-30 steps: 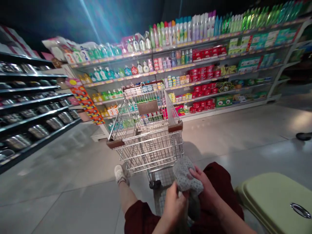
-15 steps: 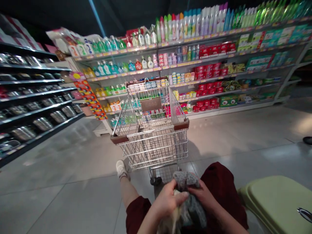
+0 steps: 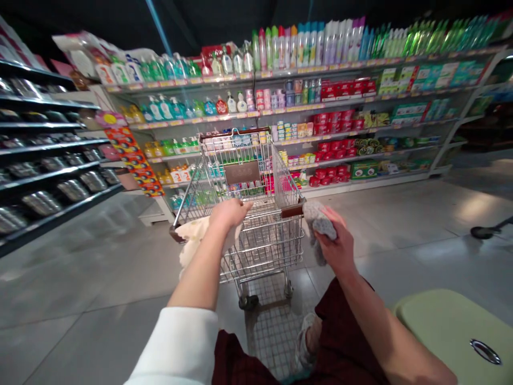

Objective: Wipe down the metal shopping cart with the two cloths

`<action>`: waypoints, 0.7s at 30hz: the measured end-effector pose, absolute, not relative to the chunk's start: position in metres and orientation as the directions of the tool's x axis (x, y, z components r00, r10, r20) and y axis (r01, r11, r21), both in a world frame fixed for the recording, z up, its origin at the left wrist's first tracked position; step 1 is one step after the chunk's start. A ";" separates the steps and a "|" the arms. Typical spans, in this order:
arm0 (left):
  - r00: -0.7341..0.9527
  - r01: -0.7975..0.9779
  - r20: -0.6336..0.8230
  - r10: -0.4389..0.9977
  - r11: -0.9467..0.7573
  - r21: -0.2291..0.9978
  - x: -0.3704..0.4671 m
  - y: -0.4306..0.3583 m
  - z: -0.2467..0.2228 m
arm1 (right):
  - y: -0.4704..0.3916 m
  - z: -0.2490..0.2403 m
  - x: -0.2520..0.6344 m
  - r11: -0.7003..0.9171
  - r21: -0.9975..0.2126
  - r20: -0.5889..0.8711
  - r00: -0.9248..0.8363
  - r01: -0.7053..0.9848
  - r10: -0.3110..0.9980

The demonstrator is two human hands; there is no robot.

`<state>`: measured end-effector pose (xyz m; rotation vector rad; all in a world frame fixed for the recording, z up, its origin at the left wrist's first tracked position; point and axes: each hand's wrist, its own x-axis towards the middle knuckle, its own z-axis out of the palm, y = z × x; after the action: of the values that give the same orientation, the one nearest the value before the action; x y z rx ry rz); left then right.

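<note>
A metal shopping cart (image 3: 262, 240) with brown corner pieces stands in front of me. Over its near left rim, my left hand (image 3: 230, 216) is closed on a cream cloth (image 3: 194, 235), which hangs by the cart's left corner. The fingertips of that hand point right, above the basket. Just right of the brown corner at the cart's right side, my right hand (image 3: 336, 240) grips a grey cloth (image 3: 318, 219), part of which dangles below the fingers.
Shelves of bottles and boxes (image 3: 332, 107) run behind the cart. Metal pots (image 3: 74, 190) fill a rack at the left. A pale green stool (image 3: 441, 315) is at the lower right, and a dark wheel (image 3: 483, 232) lies beyond it.
Both hands have moved up and forward from my lap to the cart and spread apart. The cloths, bunched together before, are now separate, one in each hand. A foot now shows below the cart.
</note>
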<state>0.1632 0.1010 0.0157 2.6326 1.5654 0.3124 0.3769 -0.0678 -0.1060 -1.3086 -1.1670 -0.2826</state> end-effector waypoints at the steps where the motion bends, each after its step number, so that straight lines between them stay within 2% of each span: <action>1: 0.480 0.858 0.080 0.874 -0.486 0.166 0.164 0.108 0.012 | -0.060 -0.096 0.378 0.303 -0.528 0.829 0.402 0.793 0.389; 5: 0.575 0.805 -0.013 0.818 -0.562 0.192 0.163 0.118 0.008 | -0.032 -0.096 0.373 0.205 -0.336 0.884 0.232 0.919 0.406; 9: 0.609 0.779 -0.043 0.792 -0.587 0.222 0.161 0.117 0.011 | -0.023 -0.156 0.368 0.102 -0.265 0.866 0.190 0.959 0.462; 12: 0.604 0.782 -0.042 0.796 -0.582 0.224 0.162 0.116 0.011 | -0.031 -0.203 0.369 0.118 -0.197 0.845 0.108 0.973 0.524; 14: 0.602 0.786 -0.043 0.798 -0.582 0.208 0.163 0.117 0.010 | -0.038 -0.216 0.369 0.114 -0.172 0.824 0.080 0.979 0.561; 17: 0.605 0.787 -0.048 0.795 -0.588 0.186 0.165 0.118 0.010 | -0.047 -0.196 0.363 0.120 -0.226 0.821 0.123 0.967 0.557; 19: 0.591 0.800 -0.064 0.804 -0.574 0.175 0.166 0.119 0.011 | -0.049 -0.164 0.352 0.191 -0.233 0.880 0.123 0.953 0.459; 21: 0.577 0.812 -0.084 0.813 -0.559 0.167 0.167 0.119 0.011 | -0.045 -0.129 0.339 0.259 -0.160 0.942 0.068 0.952 0.329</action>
<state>0.1675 0.1189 0.0114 2.6189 1.3644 0.0039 0.3385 -0.0450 -0.1290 -1.2665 -1.4693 -0.7395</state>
